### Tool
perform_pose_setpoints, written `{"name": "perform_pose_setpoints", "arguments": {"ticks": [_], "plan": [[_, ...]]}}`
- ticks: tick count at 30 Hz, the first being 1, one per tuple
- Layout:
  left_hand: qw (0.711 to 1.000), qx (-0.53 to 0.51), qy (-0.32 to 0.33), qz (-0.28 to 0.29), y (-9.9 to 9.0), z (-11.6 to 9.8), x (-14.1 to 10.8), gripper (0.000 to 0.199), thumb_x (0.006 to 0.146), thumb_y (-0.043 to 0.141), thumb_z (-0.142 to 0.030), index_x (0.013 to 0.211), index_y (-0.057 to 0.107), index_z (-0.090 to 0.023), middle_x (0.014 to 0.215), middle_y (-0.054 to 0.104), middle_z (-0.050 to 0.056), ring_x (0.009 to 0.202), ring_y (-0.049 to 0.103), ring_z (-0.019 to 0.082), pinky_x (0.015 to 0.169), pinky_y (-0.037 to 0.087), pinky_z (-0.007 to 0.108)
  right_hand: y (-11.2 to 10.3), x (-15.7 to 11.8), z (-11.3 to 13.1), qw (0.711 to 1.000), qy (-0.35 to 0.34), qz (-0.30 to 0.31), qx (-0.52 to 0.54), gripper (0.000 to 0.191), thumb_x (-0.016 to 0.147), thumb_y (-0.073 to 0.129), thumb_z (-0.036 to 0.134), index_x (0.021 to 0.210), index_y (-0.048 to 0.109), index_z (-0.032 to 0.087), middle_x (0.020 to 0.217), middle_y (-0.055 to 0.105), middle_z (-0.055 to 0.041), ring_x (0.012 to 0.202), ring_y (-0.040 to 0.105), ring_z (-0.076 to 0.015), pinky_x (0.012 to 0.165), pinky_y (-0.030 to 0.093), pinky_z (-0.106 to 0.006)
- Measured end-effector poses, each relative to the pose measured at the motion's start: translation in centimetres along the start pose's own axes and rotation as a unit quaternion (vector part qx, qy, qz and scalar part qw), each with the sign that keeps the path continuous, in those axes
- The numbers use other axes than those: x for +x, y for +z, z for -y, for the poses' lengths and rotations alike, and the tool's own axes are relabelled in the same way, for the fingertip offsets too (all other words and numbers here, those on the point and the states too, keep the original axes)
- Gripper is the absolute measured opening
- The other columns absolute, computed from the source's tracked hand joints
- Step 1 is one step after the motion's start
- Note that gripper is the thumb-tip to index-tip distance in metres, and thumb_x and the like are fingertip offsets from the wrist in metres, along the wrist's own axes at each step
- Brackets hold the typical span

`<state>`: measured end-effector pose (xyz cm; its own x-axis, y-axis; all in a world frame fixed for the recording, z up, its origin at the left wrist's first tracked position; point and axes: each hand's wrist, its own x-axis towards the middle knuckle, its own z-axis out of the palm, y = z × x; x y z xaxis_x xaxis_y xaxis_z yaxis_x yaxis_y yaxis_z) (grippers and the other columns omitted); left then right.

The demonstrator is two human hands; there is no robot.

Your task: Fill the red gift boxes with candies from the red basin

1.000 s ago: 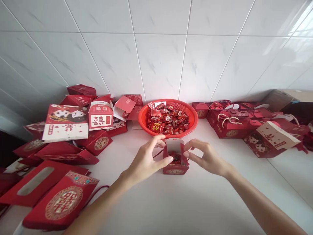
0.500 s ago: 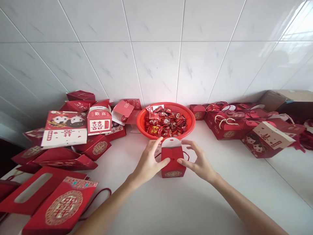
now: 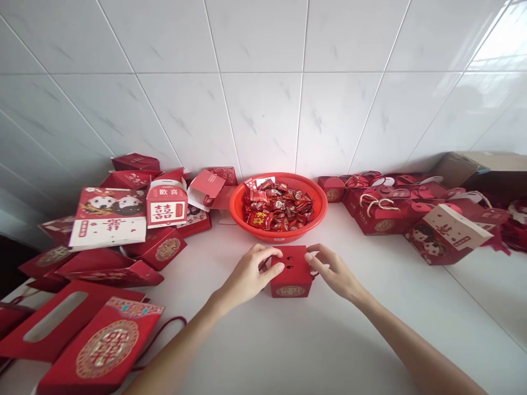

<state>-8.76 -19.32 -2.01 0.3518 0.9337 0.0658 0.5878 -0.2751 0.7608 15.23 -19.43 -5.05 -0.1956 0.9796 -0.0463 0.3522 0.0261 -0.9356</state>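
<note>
A small red gift box (image 3: 290, 277) with a gold emblem on its front stands upright on the white tabletop before me. Its top flaps are folded down, and two small slots show in the top. My left hand (image 3: 255, 271) grips its left side, the thumb and forefinger lying on the top flap. At the right edge, the bent fingers of my right hand (image 3: 331, 271) close on the box. Part of a dark red cord (image 3: 315, 275) shows beneath that hand. What is inside the box is hidden.
Right behind the box is a red plastic basket (image 3: 322, 211) of wrapped candies (image 3: 280, 206). Red boxes and bags (image 3: 109, 216) are heaped on the left. More tied boxes (image 3: 382, 211) stand on the right, by a cardboard carton (image 3: 486, 160). A tiled wall (image 3: 263, 120) rises behind.
The rounded white-backed flap that stood up at the back of the box is now folded forward over its top. My right thumb has moved off the top to the right edge.
</note>
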Motion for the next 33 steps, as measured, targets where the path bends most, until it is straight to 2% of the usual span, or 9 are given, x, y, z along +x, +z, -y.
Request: {"name": "perform_pose_setpoints", "arguments": {"ticks": [3, 8, 11, 14, 18, 23, 26, 29, 33], "plan": [[1.000, 0.022, -0.012, -0.008, -0.2, -0.2, 0.1, 0.029, 0.088, 0.063, -0.046, 0.105, 0.075, -0.026, 0.096, 0.066, 0.004, 0.074, 0.061, 0.017, 0.078, 0.058, 0.035, -0.6, 0.0, 0.8, 0.996, 0.008, 0.015, 0.087, 0.054, 0.081, 0.067, 0.064, 0.109, 0.057, 0.020, 0.063, 0.057, 0.0040, 0.061, 0.059, -0.0174, 0.062, 0.049, -0.032], [0.997, -0.065, -0.032, -0.018, -1.4, -1.6, 1.0, 0.030, 0.081, 0.069, -0.038, 0.106, 0.076, -0.023, 0.106, 0.071, 0.007, 0.087, 0.067, 0.022, 0.083, 0.059, 0.038, -1.7, 0.2, 4.0, 0.981, -0.063, 0.008, 0.184, 0.043, 0.077, 0.076, 0.050, 0.103, 0.060, 0.020, 0.075, 0.063, 0.0004, 0.067, 0.060, -0.0153, 0.068, 0.050, -0.032], [0.979, -0.200, -0.035, -0.003, -3.0, -3.5, 1.3, 0.039, 0.082, 0.069, -0.038, 0.117, 0.071, -0.021, 0.116, 0.072, 0.009, 0.104, 0.069, 0.026, 0.093, 0.058, 0.042, -2.5, 0.3, 6.3, 0.981, -0.091, 0.017, 0.173, 0.036, 0.079, 0.076, 0.046, 0.099, 0.061, 0.019, 0.082, 0.068, -0.0033, 0.077, 0.064, -0.0180, 0.076, 0.052, -0.035], [0.954, -0.298, -0.006, 0.018, -4.2, -5.7, 1.2, 0.046, 0.087, 0.068, -0.044, 0.127, 0.066, -0.022, 0.134, 0.066, 0.011, 0.125, 0.062, 0.031, 0.104, 0.053, 0.047, -3.0, 0.1, 8.3, 0.984, -0.111, 0.024, 0.134, 0.031, 0.083, 0.073, 0.042, 0.102, 0.062, 0.019, 0.086, 0.071, -0.0043, 0.082, 0.067, -0.0196, 0.081, 0.053, -0.037], [0.937, -0.340, 0.032, 0.075, -3.7, -8.3, 1.2, 0.060, 0.091, 0.064, -0.051, 0.145, 0.054, -0.028, 0.152, 0.052, 0.010, 0.141, 0.047, 0.035, 0.107, 0.051, 0.049, -2.0, -0.4, 10.0, 0.985, -0.167, 0.025, 0.043, 0.027, 0.085, 0.070, 0.032, 0.107, 0.060, 0.020, 0.080, 0.068, -0.0002, 0.075, 0.066, -0.0172, 0.077, 0.053, -0.034], [0.934, -0.334, 0.055, 0.115, -2.1, -10.2, 1.4, 0.064, 0.092, 0.064, -0.046, 0.150, 0.046, -0.029, 0.151, 0.053, 0.008, 0.143, 0.045, 0.033, 0.115, 0.044, 0.050, -0.1, -1.0, 9.5, 0.974, -0.205, -0.094, 0.008, 0.016, 0.084, 0.063, 0.022, 0.100, 0.059, 0.021, 0.078, 0.067, 0.0010, 0.070, 0.062, -0.0148, 0.066, 0.050, -0.028], [0.936, -0.321, 0.056, 0.135, -1.7, -10.3, 1.0, 0.068, 0.091, 0.068, -0.041, 0.152, 0.042, -0.030, 0.158, 0.046, 0.008, 0.146, 0.041, 0.034, 0.113, 0.046, 0.048, -0.6, -1.4, 8.7, 0.968, -0.208, -0.135, 0.048, 0.010, 0.087, 0.062, 0.024, 0.096, 0.063, 0.020, 0.084, 0.069, -0.0017, 0.074, 0.065, -0.0157, 0.068, 0.053, -0.029], [0.937, -0.315, 0.044, 0.145, -2.1, -9.3, 0.3, 0.067, 0.089, 0.071, -0.040, 0.149, 0.046, -0.030, 0.158, 0.045, 0.009, 0.144, 0.045, 0.033, 0.105, 0.054, 0.043, -3.0, -2.3, 8.2, 0.956, -0.206, -0.190, 0.088, 0.011, 0.087, 0.068, 0.028, 0.094, 0.065, 0.020, 0.081, 0.070, -0.0017, 0.070, 0.067, -0.0158, 0.066, 0.055, -0.030], [0.963, -0.241, 0.033, 0.118, -4.0, -7.7, -0.8, 0.049, 0.087, 0.071, -0.045, 0.132, 0.063, -0.025, 0.141, 0.063, 0.011, 0.126, 0.063, 0.030, 0.102, 0.056, 0.041, -8.6, -4.3, 8.3, 0.913, -0.217, -0.318, 0.136, 0.016, 0.078, 0.076, 0.026, 0.091, 0.068, 0.020, 0.073, 0.071, -0.0016, 0.065, 0.069, -0.0174, 0.062, 0.056, -0.031]]}}
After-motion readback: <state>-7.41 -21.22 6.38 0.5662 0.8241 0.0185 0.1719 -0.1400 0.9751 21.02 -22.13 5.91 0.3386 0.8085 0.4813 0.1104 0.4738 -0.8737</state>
